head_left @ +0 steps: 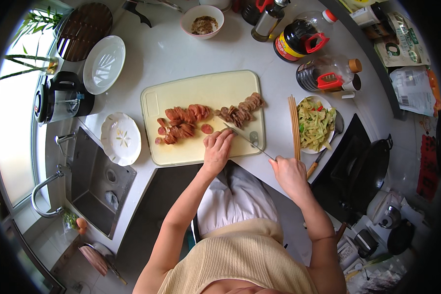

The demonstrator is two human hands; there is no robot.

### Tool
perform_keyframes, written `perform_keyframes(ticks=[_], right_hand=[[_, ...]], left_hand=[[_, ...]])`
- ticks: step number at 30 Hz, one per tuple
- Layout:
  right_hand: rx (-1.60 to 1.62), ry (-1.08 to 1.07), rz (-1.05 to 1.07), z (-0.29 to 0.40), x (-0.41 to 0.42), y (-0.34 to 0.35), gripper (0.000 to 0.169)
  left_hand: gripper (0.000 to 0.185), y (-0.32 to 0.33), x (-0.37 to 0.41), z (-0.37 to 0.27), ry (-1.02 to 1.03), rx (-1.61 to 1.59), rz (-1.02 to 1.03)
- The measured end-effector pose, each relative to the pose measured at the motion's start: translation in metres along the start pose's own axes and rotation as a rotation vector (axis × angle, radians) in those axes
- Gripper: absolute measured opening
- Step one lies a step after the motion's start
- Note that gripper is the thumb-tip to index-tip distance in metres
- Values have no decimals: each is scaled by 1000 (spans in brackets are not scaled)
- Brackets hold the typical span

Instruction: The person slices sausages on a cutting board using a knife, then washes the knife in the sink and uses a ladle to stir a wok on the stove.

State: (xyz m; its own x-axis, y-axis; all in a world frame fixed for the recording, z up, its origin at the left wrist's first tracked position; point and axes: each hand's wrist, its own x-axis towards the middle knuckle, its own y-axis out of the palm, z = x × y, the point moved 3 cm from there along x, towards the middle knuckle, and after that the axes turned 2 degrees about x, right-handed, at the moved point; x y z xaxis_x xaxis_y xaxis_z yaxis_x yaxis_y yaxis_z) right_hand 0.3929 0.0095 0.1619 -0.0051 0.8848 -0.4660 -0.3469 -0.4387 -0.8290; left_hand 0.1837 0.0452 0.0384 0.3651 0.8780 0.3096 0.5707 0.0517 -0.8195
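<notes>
My right hand (289, 175) is closed round the handle of a kitchen knife (248, 140), whose blade reaches up and left over a pale cutting board (202, 86). At the board's lower edge, my left hand (219, 147) has its fingertips bent together close to the blade; whether something is under them is hidden. Piles of sliced red sausage (185, 119) lie on the board's left half, with a single round slice (207, 128) just above my left hand. Browner sausage slices (240, 110) form a row at the upper right, some reaching the board's edge.
Right of the board are wooden chopsticks (294, 126), a plate of cut vegetables (316, 125) and a spatula (312, 169). Sauce bottles (292, 42) stand beyond. A scalloped dish (120, 139) is at left beside the sink (95, 183); a seasoning bowl (202, 22) sits at the back. A wok (367, 172) is at right.
</notes>
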Motion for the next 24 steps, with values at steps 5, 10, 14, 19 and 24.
perform_keyframes(ticks=[5,10,14,19,24], right_hand=[[54,-34,-13,10,36,26,33],[114,-36,-89,15,51,44,33],[58,17,-83,-13,21,43,35],[74,-5,-129,-32,6,27,38],[82,-3,-143,-21,13,18,38]], left_hand=[[47,4,1,-2,10,6,15],[48,4,1,-2,22,26,4],[48,-1,1,0,13,4,-11],[53,-9,0,7,-161,-77,-111],[62,-30,4,10,-228,12,22]])
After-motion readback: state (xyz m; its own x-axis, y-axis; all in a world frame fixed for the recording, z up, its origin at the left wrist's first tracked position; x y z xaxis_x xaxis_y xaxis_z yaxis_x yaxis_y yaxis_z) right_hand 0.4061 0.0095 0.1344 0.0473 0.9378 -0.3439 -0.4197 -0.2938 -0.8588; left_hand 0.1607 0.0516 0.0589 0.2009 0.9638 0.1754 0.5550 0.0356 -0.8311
